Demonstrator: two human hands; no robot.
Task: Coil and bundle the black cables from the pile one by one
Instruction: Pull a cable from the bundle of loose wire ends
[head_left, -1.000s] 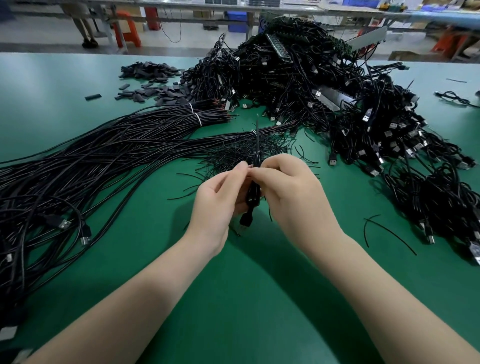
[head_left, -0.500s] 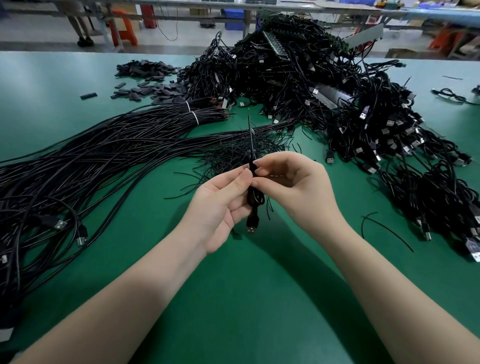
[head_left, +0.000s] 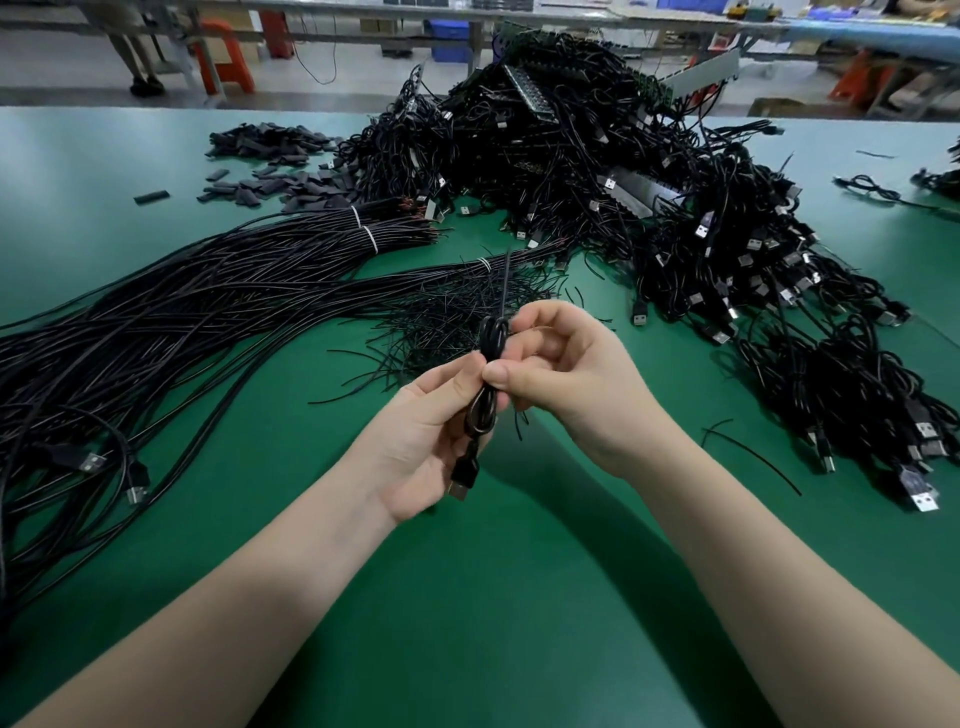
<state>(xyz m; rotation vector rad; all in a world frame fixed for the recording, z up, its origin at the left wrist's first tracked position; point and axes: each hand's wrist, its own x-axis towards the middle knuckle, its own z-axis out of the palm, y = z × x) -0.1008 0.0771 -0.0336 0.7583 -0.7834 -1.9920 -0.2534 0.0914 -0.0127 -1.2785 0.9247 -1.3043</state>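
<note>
Both hands hold one coiled cable (head_left: 487, 374) upright above the near middle of the green tabletop (head_left: 467, 597). The left hand (head_left: 431, 441) grips its lower loops, and the right hand (head_left: 566, 379) pinches the middle between thumb and fingers. Bare green lies near; the tangled cable pile (head_left: 597, 171) fills the far right, and long straight cables (head_left: 156, 322) fan out left.

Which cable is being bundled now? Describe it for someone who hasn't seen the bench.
On the green table, look at the two hands in the centre. The small folded black cable coil, USB plug dangling, is the only one off the table, pinched between left hand and right hand.
</note>
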